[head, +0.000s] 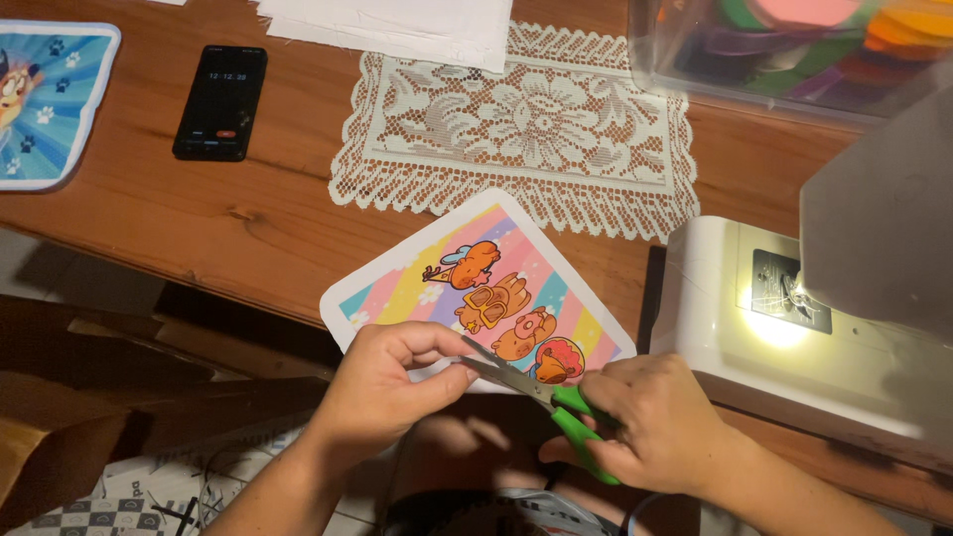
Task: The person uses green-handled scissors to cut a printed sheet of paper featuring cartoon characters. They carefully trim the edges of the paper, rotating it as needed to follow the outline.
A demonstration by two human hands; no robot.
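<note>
**Two hands, one pair of scissors, one colourful piece**

There are two printed cloth pieces, one phone [220, 101], one lace doily [516, 124] and one white sewing machine [784, 328] on the wooden table [248, 218]. The striped piece [476, 283] with four orange cartoon figures hangs over the near table edge, its long axis running from lower left to upper right. The left hand [382, 387] pinches its lower edge. The right hand [660, 422] is closed around the green-handled scissors [536, 392], blades pointing left at that edge. The blue piece [45, 99] lies far left.
</note>
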